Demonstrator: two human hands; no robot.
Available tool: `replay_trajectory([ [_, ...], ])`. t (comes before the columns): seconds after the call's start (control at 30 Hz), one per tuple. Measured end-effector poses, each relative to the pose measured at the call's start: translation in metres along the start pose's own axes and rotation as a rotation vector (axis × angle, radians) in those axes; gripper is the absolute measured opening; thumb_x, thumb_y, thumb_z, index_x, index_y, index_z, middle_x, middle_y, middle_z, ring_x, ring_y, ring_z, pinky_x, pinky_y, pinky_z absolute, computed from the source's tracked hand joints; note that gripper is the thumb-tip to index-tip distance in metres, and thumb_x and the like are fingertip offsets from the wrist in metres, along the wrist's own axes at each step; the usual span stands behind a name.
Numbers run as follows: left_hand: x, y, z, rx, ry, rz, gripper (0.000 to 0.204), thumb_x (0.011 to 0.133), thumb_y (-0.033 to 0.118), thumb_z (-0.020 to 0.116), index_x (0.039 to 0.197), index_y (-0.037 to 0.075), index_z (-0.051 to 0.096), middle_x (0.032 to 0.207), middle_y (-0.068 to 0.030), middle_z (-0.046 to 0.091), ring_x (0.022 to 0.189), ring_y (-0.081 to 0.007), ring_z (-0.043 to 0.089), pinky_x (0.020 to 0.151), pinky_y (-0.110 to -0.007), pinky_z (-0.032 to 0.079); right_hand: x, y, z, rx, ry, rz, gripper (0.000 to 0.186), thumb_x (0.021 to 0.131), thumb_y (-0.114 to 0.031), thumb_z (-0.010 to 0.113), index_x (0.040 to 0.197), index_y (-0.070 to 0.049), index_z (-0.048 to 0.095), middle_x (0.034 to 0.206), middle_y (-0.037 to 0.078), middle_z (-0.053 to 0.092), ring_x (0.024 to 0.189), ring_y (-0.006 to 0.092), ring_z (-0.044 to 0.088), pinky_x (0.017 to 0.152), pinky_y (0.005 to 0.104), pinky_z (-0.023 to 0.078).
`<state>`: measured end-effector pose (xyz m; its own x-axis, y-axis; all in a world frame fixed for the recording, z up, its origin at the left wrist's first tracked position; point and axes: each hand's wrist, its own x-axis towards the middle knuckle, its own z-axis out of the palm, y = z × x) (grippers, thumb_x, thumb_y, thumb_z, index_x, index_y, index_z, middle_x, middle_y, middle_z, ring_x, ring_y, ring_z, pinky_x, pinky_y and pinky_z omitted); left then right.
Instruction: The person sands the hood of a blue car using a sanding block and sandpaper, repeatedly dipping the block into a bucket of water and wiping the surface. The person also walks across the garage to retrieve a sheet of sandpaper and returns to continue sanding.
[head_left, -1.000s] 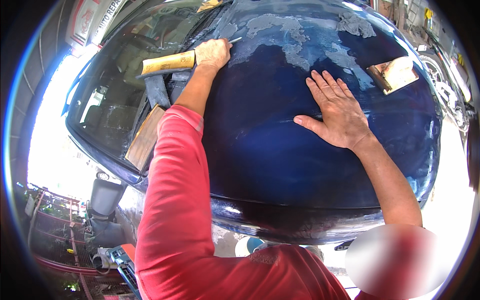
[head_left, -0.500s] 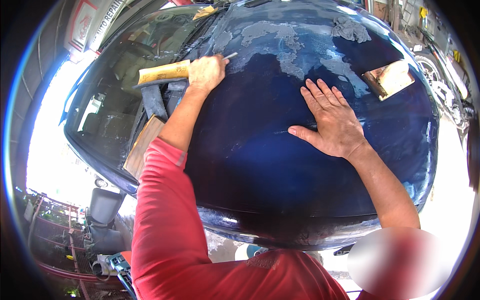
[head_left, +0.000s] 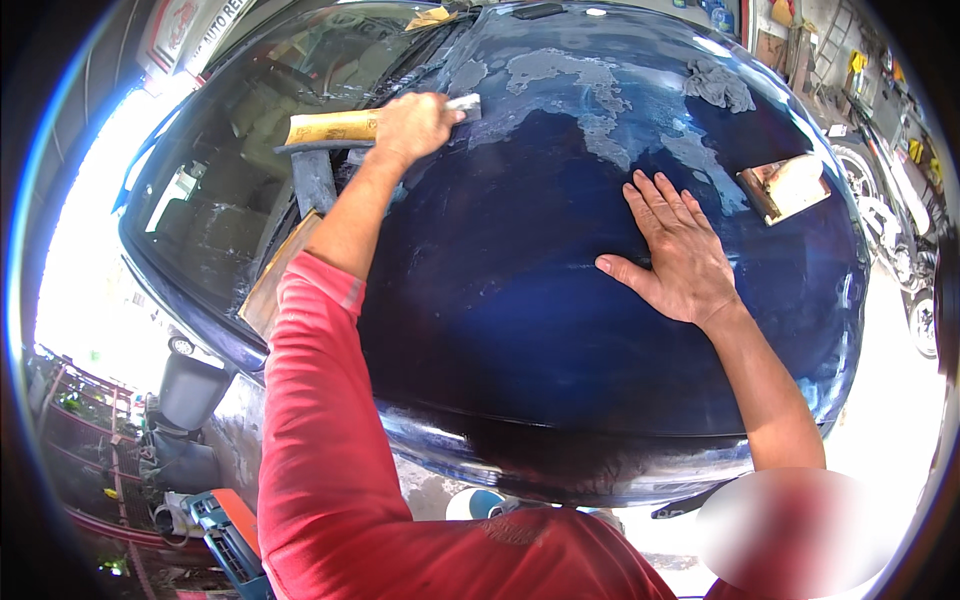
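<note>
A dark blue car hood (head_left: 560, 330) fills the view, with dull grey-white patches across its far part. My left hand (head_left: 415, 125) reaches to the hood's far left edge by the windshield and is closed on a small pale sanding piece (head_left: 463, 105) pressed against the paint. My right hand (head_left: 680, 250) lies flat on the hood with fingers spread and holds nothing.
A tan sandpaper roll (head_left: 330, 127) lies at the windshield (head_left: 240, 190) base beside my left hand. A sanding block (head_left: 785, 187) rests on the hood's right side, with a grey rag (head_left: 720, 88) beyond it. A brown board (head_left: 275, 280) leans at the left fender.
My left hand has shifted a little back and forth with the sanding piece near the windshield edge. My right hand stays flat on the hood.
</note>
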<state>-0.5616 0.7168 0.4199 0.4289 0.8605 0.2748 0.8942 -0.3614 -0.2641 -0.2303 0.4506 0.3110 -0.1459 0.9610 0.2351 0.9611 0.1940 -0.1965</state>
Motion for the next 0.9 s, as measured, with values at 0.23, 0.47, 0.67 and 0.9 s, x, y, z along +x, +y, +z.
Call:
replay_trajectory([
  [0.23,0.000,0.039,0.012,0.098,0.200,-0.105,0.037,0.105,0.045,0.070,0.104,0.012,0.085,0.101,-0.0206,0.083,0.099,-0.0425,0.081,0.088,-0.054,0.064,0.000,0.001,0.003,-0.045,0.021,-0.019,0.115,0.099,-0.093,0.040,0.174,-0.006,0.036,0.182,0.014,0.032,0.172,0.0295,0.020,0.142,0.0475,0.013],
  [0.47,0.000,0.045,0.017,0.046,0.264,0.052,0.042,0.107,0.051,0.065,0.108,0.013,0.082,0.097,-0.0219,0.082,0.096,-0.0443,0.080,0.087,-0.057,0.062,0.000,0.002,0.007,-0.033,0.056,-0.029,0.115,0.099,-0.093,0.037,0.173,-0.005,0.037,0.182,0.017,0.032,0.172,0.0316,0.020,0.142,0.0484,0.015],
  [0.67,0.020,0.050,0.024,0.070,0.181,-0.042,0.037,0.105,0.047,0.069,0.107,0.014,0.085,0.102,-0.0207,0.083,0.098,-0.0423,0.081,0.085,-0.055,0.064,-0.003,0.004,0.009,-0.026,0.082,-0.033,0.111,0.100,-0.089,0.045,0.173,-0.005,0.039,0.182,0.016,0.033,0.172,0.0308,0.021,0.141,0.0494,0.016],
  [0.9,0.032,0.047,-0.006,0.080,0.096,-0.145,0.048,0.102,0.056,0.073,0.121,0.013,0.084,0.123,-0.0179,0.082,0.121,-0.0388,0.077,0.101,-0.052,0.061,-0.001,0.006,0.006,0.003,0.104,-0.057,0.113,0.099,-0.092,0.042,0.171,-0.005,0.041,0.181,0.016,0.034,0.171,0.0331,0.023,0.141,0.0507,0.017],
])
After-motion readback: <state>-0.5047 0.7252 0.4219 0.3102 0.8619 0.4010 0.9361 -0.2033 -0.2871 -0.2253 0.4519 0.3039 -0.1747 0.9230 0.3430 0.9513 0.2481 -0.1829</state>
